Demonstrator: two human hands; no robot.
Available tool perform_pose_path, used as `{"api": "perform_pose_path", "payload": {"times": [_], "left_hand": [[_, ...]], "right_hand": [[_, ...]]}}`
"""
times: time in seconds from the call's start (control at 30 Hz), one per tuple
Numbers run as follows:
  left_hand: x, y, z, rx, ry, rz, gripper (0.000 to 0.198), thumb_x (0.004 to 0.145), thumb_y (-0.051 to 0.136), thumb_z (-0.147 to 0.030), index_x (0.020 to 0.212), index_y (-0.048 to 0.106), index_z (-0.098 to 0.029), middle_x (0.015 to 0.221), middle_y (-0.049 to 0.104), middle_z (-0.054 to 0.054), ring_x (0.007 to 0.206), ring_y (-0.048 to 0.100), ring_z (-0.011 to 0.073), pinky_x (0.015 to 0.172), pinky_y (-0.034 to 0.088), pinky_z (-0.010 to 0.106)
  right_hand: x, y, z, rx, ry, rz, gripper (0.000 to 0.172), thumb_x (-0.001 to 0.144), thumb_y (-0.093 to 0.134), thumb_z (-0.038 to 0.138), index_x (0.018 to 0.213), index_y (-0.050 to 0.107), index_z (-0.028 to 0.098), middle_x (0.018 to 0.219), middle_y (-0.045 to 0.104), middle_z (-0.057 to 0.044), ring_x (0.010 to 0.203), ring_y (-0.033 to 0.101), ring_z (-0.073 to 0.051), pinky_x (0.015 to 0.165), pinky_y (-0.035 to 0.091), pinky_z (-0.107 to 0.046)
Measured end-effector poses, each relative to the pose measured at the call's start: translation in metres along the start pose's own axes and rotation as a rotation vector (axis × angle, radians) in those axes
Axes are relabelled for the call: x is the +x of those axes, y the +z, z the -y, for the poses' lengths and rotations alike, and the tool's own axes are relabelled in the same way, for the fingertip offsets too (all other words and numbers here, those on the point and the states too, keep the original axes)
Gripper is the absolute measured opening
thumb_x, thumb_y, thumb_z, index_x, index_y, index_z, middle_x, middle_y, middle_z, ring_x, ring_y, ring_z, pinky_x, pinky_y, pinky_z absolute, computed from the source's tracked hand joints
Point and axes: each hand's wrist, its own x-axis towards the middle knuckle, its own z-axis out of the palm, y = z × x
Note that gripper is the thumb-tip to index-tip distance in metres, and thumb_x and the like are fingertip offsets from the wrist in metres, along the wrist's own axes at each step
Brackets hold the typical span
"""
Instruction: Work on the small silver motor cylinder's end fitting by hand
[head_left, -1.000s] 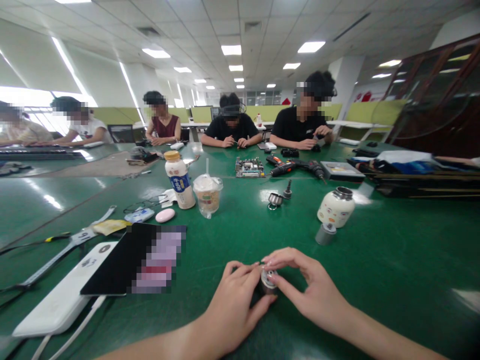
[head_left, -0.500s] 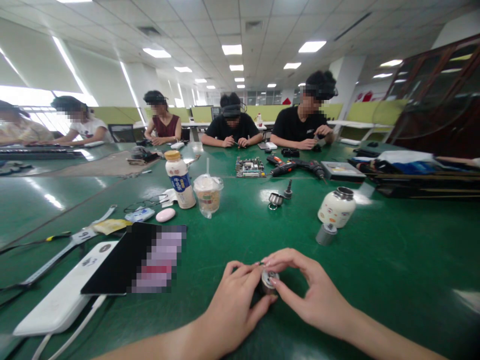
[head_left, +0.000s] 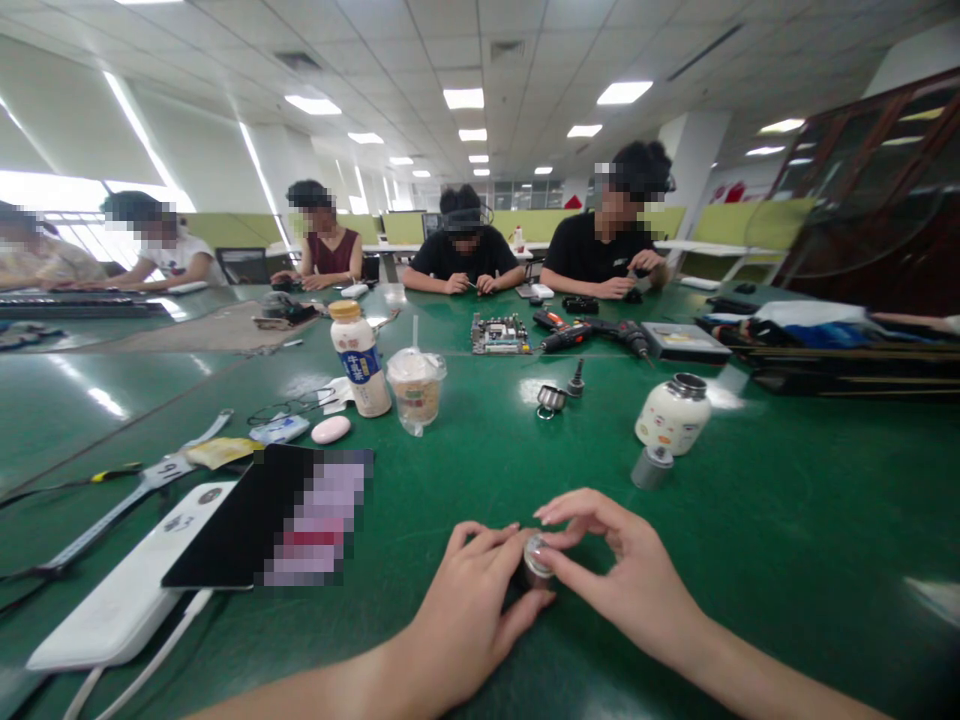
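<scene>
My left hand [head_left: 465, 610] is wrapped around a small metal cylinder [head_left: 537, 558] that rests on the green table [head_left: 787, 540] near its front edge. My right hand [head_left: 622, 575] pinches the cylinder's silvery top between thumb and forefinger, the other fingers arched above it. Most of the cylinder's body is hidden by my fingers. Farther back on the right stand a cream-coloured bottle body [head_left: 673, 413] with an open metal mouth and a small grey cap [head_left: 650, 467] in front of it.
A dark tablet [head_left: 247, 520] on a white power strip [head_left: 120, 590] lies at the left. A milk bottle [head_left: 359, 359], a sealed drink cup [head_left: 416, 386], metal rings [head_left: 551, 399], a circuit board [head_left: 499, 334] and a drill [head_left: 592, 335] stand mid-table. Several people sit at the far side.
My right hand's fingers have lifted and turned slightly around the cylinder's top; the silvery cap shows a little more. My left hand has stayed put.
</scene>
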Motion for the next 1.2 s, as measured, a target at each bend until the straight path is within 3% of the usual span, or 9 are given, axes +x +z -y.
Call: {"api": "perform_pose_path", "payload": {"times": [0.23,0.37,0.53,0.67,0.8,0.97,1.2], "left_hand": [[0.0,-0.001,-0.001,0.014,-0.026,0.005,0.035,0.09,0.064,-0.028,0.124,0.054,-0.024,0.127,0.065,0.008,0.112,0.06,0.0269,0.098,0.039,0.048],[-0.002,-0.001,-0.001,0.022,-0.028,-0.005,0.036,0.089,0.065,-0.029,0.124,0.055,-0.023,0.126,0.066,0.009,0.11,0.06,0.0276,0.098,0.04,0.049],[-0.001,0.0,0.0,0.022,-0.036,-0.006,0.036,0.089,0.065,-0.029,0.124,0.055,-0.023,0.126,0.066,0.009,0.11,0.06,0.0278,0.098,0.04,0.049],[0.0,0.001,0.0,0.026,-0.036,-0.018,0.036,0.089,0.066,-0.028,0.123,0.056,-0.023,0.126,0.066,0.009,0.11,0.06,0.0274,0.098,0.041,0.048],[-0.001,0.001,0.0,0.017,-0.027,-0.019,0.034,0.089,0.066,-0.028,0.121,0.056,-0.023,0.124,0.067,0.008,0.109,0.06,0.027,0.098,0.041,0.048],[-0.002,0.0,0.0,0.017,-0.017,-0.015,0.035,0.089,0.067,-0.026,0.122,0.056,-0.024,0.124,0.067,0.007,0.11,0.06,0.0271,0.097,0.042,0.048],[-0.002,0.001,0.0,0.024,0.013,-0.021,0.036,0.09,0.065,-0.025,0.124,0.055,-0.024,0.124,0.066,0.007,0.11,0.061,0.027,0.096,0.043,0.047]], "right_hand": [[0.013,-0.009,-0.024,0.108,0.021,-0.076,0.022,0.081,0.071,0.02,0.099,0.058,0.024,0.095,0.069,-0.001,0.084,0.072,-0.017,0.085,0.057,-0.032],[0.021,-0.02,-0.054,0.024,0.163,0.011,0.022,0.081,0.069,0.022,0.101,0.059,0.021,0.104,0.069,-0.006,0.087,0.073,-0.021,0.086,0.056,-0.039],[0.021,-0.021,-0.07,0.0,0.18,0.111,0.029,0.077,0.072,0.02,0.103,0.06,0.02,0.107,0.069,-0.006,0.089,0.073,-0.021,0.086,0.056,-0.04],[0.023,-0.02,-0.061,-0.001,0.176,0.06,0.023,0.078,0.072,0.022,0.099,0.062,0.019,0.101,0.071,-0.007,0.087,0.073,-0.022,0.084,0.057,-0.04],[0.021,-0.018,-0.034,0.118,0.107,-0.002,0.021,0.081,0.07,0.023,0.099,0.06,0.021,0.102,0.07,-0.006,0.088,0.072,-0.02,0.086,0.056,-0.037],[0.01,-0.009,-0.002,0.124,0.015,0.115,0.018,0.082,0.066,0.015,0.098,0.062,0.022,0.097,0.07,-0.004,0.096,0.069,-0.018,0.09,0.054,-0.034],[0.004,-0.009,0.0,0.022,-0.031,0.173,0.02,0.082,0.061,0.009,0.097,0.063,0.023,0.095,0.069,-0.003,0.092,0.067,-0.018,0.085,0.053,-0.035]]}}
